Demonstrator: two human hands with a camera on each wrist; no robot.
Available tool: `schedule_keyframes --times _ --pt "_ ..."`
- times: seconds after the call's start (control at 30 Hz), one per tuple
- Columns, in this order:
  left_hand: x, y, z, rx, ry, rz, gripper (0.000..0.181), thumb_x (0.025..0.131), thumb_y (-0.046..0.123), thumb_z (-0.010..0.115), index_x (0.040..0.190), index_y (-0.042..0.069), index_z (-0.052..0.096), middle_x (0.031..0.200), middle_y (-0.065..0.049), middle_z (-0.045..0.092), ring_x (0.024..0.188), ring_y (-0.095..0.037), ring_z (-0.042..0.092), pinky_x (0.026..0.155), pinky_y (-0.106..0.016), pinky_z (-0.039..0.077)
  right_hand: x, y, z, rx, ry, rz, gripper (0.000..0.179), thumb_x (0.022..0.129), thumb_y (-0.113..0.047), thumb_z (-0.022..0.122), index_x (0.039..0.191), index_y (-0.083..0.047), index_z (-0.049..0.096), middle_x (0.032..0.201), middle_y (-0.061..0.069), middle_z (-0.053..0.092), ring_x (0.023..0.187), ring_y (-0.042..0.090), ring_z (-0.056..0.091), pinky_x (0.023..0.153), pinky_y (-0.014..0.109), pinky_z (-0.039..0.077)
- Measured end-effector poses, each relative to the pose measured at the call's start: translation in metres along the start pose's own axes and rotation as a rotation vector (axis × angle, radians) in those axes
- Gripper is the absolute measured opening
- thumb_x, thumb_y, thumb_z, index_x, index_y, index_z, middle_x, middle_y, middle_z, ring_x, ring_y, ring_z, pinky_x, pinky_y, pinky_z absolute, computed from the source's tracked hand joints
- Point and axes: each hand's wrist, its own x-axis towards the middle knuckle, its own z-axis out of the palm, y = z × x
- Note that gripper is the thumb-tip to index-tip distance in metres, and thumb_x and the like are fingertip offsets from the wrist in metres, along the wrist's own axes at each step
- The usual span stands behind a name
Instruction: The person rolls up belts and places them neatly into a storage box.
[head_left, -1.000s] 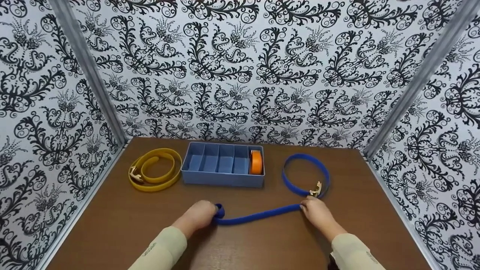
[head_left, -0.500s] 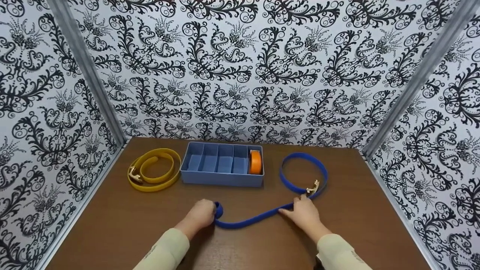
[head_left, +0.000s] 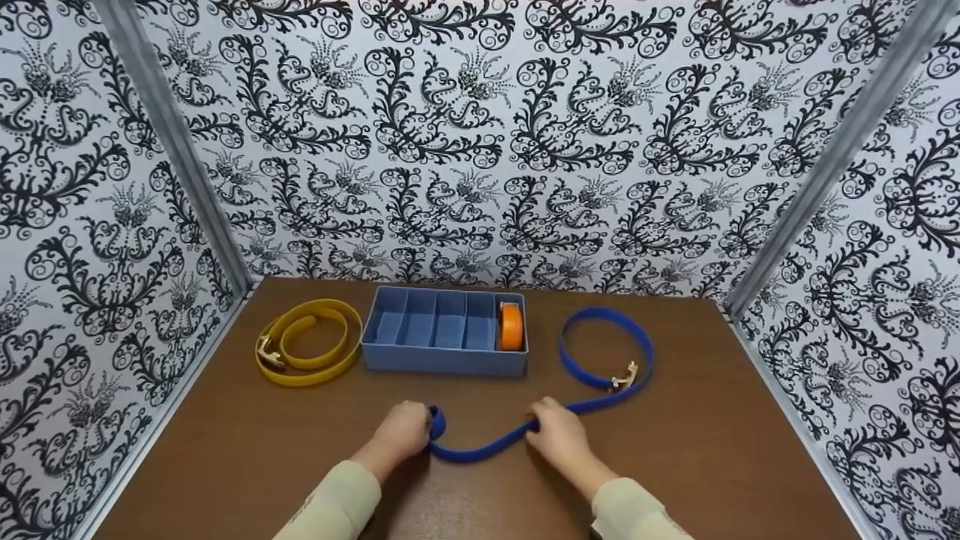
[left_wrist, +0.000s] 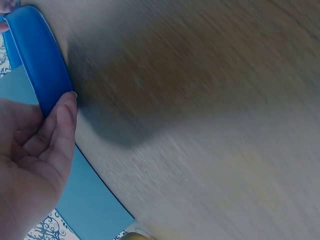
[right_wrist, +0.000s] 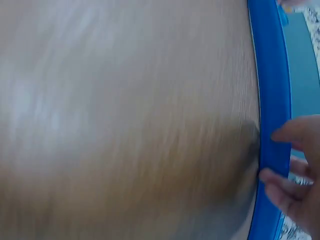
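Observation:
A blue belt runs across the brown table in the head view, with its gold buckle and a wide loop at the right. My left hand grips the small rolled end of the belt, front and centre. In the left wrist view those fingers pinch the blue strap, which curves up and away. Further right, my right hand holds the strap partway along, between roll and buckle. The right wrist view shows thumb and fingers at both edges of the strap.
Behind the hands stands a blue-grey divided box, an orange rolled belt in its rightmost compartment. Left of it lies a coiled yellow belt with a gold buckle. Patterned walls close off the back and sides.
My right hand has slid left along the strap, away from the buckle and towards my left hand. The strap between the hands now sags in a deeper curve. The left hand has barely moved.

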Motion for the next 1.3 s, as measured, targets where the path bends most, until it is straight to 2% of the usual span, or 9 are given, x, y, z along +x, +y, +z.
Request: schedule_keyframes --times 0.2,0.3,0.43,0.57,0.7,0.8,0.93,1.1,1.3 --pt "0.003 0.008 -0.001 -0.014 -0.033 -0.105 0.026 0.083 -0.003 0.063 0.061 0.007 0.054 0.062 -0.004 0.053 0.059 -0.018 0.047 0.056 -0.036 0.045 -0.004 -0.027 0.004 -0.052 -0.087 0.112 0.051 0.069 -0.040 0.085 0.102 -0.005 0.069 0.110 0.017 0.059 0.085 0.036 0.062 0.074 0.049 0.052" --pt "0.006 0.010 -0.001 -0.022 -0.018 -0.128 0.016 0.081 -0.002 0.066 0.067 0.003 0.060 0.068 -0.008 0.058 0.063 -0.020 0.053 0.060 -0.039 0.048 -0.004 -0.039 0.005 -0.043 -0.124 0.153 0.055 0.071 -0.040 0.085 0.108 -0.003 0.067 0.118 0.021 0.056 0.089 0.038 0.062 0.077 0.051 0.051" --pt "0.008 0.012 0.002 -0.032 0.010 -0.164 0.012 0.079 -0.001 0.067 0.069 0.002 0.062 0.070 -0.011 0.061 0.066 -0.023 0.057 0.063 -0.042 0.050 -0.005 -0.054 0.007 -0.040 -0.159 0.148 0.050 0.075 -0.033 0.084 0.110 -0.004 0.066 0.113 0.016 0.056 0.086 0.034 0.063 0.075 0.048 0.052" --pt "0.010 0.014 0.006 -0.050 0.020 -0.186 0.013 0.079 0.000 0.067 0.069 0.003 0.061 0.071 -0.010 0.061 0.067 -0.023 0.057 0.063 -0.042 0.051 -0.008 -0.066 0.011 -0.073 -0.153 0.052 0.043 0.076 -0.032 0.083 0.107 -0.006 0.067 0.103 0.009 0.056 0.082 0.029 0.062 0.072 0.045 0.052" --pt "0.010 0.020 0.007 -0.092 0.007 -0.203 0.019 0.082 -0.002 0.064 0.066 0.005 0.057 0.068 -0.007 0.058 0.063 -0.019 0.050 0.058 -0.038 0.046 -0.009 -0.072 0.021 -0.072 -0.034 -0.133 0.030 0.076 -0.023 0.083 0.101 -0.010 0.070 0.101 0.006 0.058 0.088 0.026 0.062 0.077 0.043 0.051" --pt "0.008 0.023 0.009 -0.125 0.006 -0.187 0.025 0.083 -0.004 0.061 0.063 0.007 0.052 0.066 -0.005 0.052 0.060 -0.019 0.042 0.056 -0.036 0.040 -0.008 -0.075 0.027 -0.014 0.015 -0.185 0.024 0.076 -0.018 0.083 0.097 -0.011 0.071 0.103 0.006 0.058 0.097 0.026 0.060 0.083 0.046 0.049" --pt "0.006 0.027 0.013 -0.154 0.012 -0.151 0.030 0.082 -0.004 0.060 0.060 0.011 0.045 0.062 -0.002 0.049 0.058 -0.017 0.039 0.055 -0.035 0.038 -0.004 -0.079 0.031 0.055 -0.023 -0.097 0.028 0.077 -0.032 0.082 0.088 -0.011 0.069 0.104 0.006 0.056 0.099 0.029 0.056 0.087 0.050 0.044" --pt "0.004 0.032 0.015 -0.134 -0.035 -0.086 0.024 0.083 -0.003 0.061 0.062 0.009 0.057 0.064 -0.001 0.056 0.060 -0.014 0.050 0.057 -0.033 0.044 0.002 -0.077 0.035 -0.014 -0.078 -0.037 0.045 0.076 -0.047 0.080 0.094 -0.007 0.069 0.110 0.014 0.056 0.106 0.037 0.056 0.095 0.051 0.042" --pt "0.002 0.036 0.007 0.008 -0.115 0.048 0.025 0.088 0.002 0.061 0.064 0.010 0.062 0.067 -0.003 0.061 0.066 -0.016 0.060 0.059 -0.031 0.045 0.007 -0.068 0.035 -0.153 -0.078 -0.165 0.040 0.079 -0.049 0.076 0.088 -0.011 0.063 0.097 0.009 0.053 0.101 0.036 0.057 0.094 0.048 0.044"
